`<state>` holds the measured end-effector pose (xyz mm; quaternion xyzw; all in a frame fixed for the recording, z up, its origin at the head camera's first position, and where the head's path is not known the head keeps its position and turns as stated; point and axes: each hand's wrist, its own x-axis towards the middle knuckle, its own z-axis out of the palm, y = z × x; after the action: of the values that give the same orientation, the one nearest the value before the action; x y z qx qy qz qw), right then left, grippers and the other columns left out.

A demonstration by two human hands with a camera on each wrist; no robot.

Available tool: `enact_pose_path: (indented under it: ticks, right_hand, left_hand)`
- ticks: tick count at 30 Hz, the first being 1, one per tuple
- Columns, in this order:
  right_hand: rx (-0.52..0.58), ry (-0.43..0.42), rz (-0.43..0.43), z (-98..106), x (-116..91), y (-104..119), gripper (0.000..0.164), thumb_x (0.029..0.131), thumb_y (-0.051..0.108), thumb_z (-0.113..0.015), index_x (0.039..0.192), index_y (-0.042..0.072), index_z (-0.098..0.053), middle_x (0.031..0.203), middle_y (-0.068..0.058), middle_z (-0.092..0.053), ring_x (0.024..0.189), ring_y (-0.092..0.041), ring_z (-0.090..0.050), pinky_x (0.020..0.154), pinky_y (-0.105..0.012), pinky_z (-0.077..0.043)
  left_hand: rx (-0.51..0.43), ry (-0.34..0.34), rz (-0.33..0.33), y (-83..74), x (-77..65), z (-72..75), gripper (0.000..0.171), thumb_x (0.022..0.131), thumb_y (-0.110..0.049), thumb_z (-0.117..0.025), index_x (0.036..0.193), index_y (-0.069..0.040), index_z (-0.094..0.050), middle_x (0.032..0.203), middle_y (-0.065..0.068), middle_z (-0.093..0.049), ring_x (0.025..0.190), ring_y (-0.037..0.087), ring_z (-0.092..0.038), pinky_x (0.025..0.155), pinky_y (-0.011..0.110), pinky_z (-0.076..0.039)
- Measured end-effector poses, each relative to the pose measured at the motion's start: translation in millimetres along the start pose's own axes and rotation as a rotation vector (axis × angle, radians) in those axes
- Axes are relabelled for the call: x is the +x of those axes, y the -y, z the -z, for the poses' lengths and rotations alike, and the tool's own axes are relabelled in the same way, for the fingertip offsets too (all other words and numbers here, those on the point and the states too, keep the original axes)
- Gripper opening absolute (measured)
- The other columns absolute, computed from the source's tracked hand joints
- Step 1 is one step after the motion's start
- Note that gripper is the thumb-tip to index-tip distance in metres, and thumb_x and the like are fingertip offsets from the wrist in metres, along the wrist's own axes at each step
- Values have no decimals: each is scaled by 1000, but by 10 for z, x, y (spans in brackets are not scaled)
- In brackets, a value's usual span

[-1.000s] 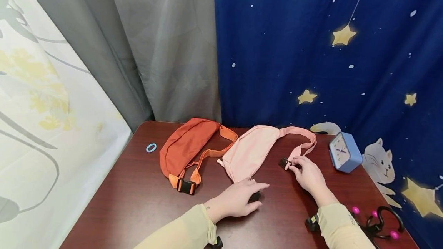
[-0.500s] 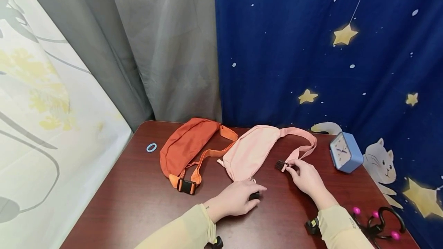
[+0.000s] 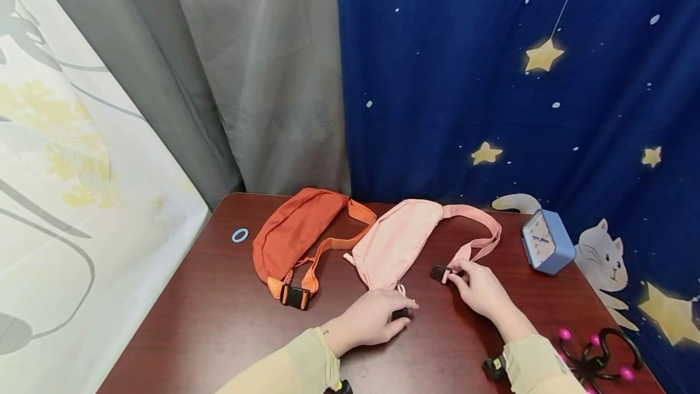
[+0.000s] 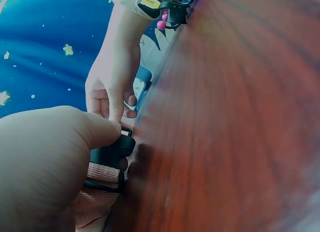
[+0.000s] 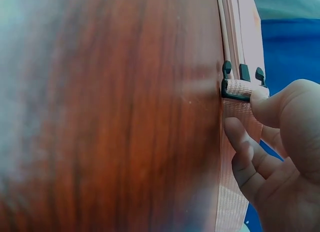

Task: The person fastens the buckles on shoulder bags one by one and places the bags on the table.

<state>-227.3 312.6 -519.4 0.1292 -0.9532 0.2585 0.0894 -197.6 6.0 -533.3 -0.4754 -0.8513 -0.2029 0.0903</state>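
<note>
A pink waist bag (image 3: pixel 394 242) lies on the table, its strap (image 3: pixel 483 217) curving out to the right. My left hand (image 3: pixel 369 319) holds the black socket half of its buckle (image 4: pixel 110 151) near the bag's lower end, thumb across the top; the fingers beneath are hidden. Between thumb and fingers, my right hand (image 3: pixel 481 290) pinches the strap end at the pronged buckle half (image 5: pixel 244 73). Those prongs point left, toward the left hand, and a gap separates the two halves.
Left of the pink bag lies an orange-red waist bag (image 3: pixel 301 230) with its black buckle (image 3: pixel 294 297) fastened. A light-blue ring (image 3: pixel 239 235) is farther left. On the right stand a blue clock (image 3: pixel 555 242) and a black, curved-armed object with pink balls (image 3: pixel 593 365).
My right hand has drawn the pronged buckle half slightly left and toward me, closer to the left hand. The left hand has barely moved and keeps its hold.
</note>
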Motion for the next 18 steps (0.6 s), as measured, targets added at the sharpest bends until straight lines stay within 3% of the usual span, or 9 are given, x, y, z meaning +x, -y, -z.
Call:
enact_pose_path:
  ticks: [7, 13, 18]
  right_hand:
    - [5, 14, 39, 6, -45, 27, 15, 100, 10, -80, 113, 17, -78, 92, 10, -77, 77, 3, -63, 77, -29, -56]
    - [23, 82, 62, 20, -90, 87, 14, 102, 10, -76, 111, 21, -77, 97, 11, -76, 81, 5, -64, 80, -28, -58]
    - [42, 109, 96, 20, -128, 169, 13, 103, 11, -76, 109, 23, -77, 99, 9, -77, 84, 5, -65, 81, -28, -58]
  left_hand:
    - [-12, -8, 26, 1, -7, -8, 33, 104, -27, -76, 136, -19, -76, 124, -9, -81, 117, 3, -75, 107, 25, -57]
    - [-5, -18, 37, 10, -4, -17, 33, 104, -29, -77, 136, -21, -76, 122, -10, -81, 112, 0, -75, 103, 23, -57]
    - [-20, -42, 45, 20, -5, -21, 32, 102, -30, -79, 133, -21, -77, 120, -11, -82, 96, -4, -71, 98, 20, -58]
